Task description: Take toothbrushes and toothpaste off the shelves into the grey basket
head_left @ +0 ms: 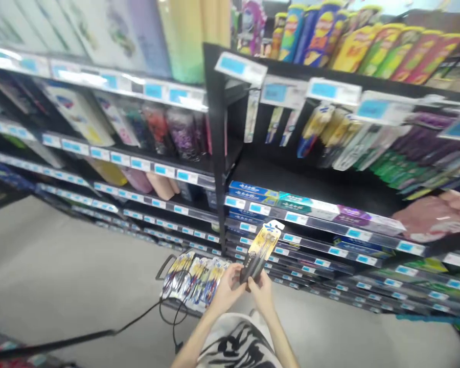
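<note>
A yellow and black toothbrush pack (261, 249) is held upright in front of me, low in the view. My left hand (224, 292) grips its lower left edge and my right hand (261, 292) pinches its bottom right, fingers closed on it. Just left of my hands, a black wire basket (164, 266) on the floor holds several similar packs (195, 276). Behind the held pack run dark shelves with blue price tags (295, 219).
Toothbrush packs hang from pegs (341, 133) at upper right, with snack tubes (329, 36) above. Another person's open hand (439, 217) reaches toward the shelf at right. A black upright post (218, 153) divides two shelf bays. Grey floor (61, 276) spreads to the left.
</note>
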`<action>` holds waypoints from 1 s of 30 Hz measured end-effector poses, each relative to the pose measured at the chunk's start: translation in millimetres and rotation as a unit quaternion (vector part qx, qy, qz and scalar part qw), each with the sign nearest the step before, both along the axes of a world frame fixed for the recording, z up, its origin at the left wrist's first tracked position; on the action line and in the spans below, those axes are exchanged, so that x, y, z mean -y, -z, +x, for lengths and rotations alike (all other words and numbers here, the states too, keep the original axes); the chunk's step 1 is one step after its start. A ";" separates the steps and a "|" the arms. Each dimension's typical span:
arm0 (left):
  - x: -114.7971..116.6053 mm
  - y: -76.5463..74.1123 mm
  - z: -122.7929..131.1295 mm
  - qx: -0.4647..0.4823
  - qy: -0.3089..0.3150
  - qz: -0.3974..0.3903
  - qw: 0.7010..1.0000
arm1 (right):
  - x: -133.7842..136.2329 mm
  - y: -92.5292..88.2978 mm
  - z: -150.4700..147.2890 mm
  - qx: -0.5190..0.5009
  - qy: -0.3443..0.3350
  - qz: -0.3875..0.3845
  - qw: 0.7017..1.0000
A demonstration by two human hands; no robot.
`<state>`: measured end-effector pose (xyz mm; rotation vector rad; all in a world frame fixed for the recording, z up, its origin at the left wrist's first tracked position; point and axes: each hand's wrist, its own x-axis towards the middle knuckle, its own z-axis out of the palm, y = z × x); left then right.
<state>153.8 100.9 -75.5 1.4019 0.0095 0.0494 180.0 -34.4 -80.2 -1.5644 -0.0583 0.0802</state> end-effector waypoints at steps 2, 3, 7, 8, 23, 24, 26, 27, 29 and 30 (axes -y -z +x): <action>20.8 -12.0 5.8 0.000 -0.010 0.007 1.000 | 24.6 -11.6 -0.4 0.016 -0.006 0.014 1.000; 32.0 -17.2 8.2 -0.002 -0.016 0.014 1.000 | 36.7 -17.0 -1.2 0.024 -0.011 0.015 1.000; 78.4 -31.3 11.8 0.020 -0.024 0.047 0.998 | 83.5 -36.3 -3.0 0.058 -0.021 -0.038 0.997; 89.3 -33.0 11.8 0.035 -0.029 0.066 0.997 | 94.3 -40.2 -2.5 0.068 -0.018 -0.061 0.996; 182.0 -74.3 18.7 0.064 0.013 0.070 0.995 | 169.0 -63.8 1.8 0.282 0.064 -0.194 0.937; 183.7 -75.4 18.9 0.063 0.028 0.050 0.996 | 170.8 -63.9 1.4 0.289 0.076 -0.196 0.934; 187.4 -75.0 20.3 0.057 0.048 0.008 0.997 | 174.7 -64.4 0.0 0.286 0.093 -0.189 0.935; 189.7 -74.0 21.4 0.055 0.045 -0.007 0.997 | 176.7 -64.9 -1.0 0.277 0.094 -0.181 0.939; 194.5 -71.6 23.9 0.053 0.013 -0.022 0.998 | 180.2 -66.6 -3.1 0.243 0.083 -0.157 0.954; 196.8 -70.9 25.1 0.052 -0.007 -0.025 0.998 | 181.6 -67.7 -4.1 0.220 0.077 -0.143 0.962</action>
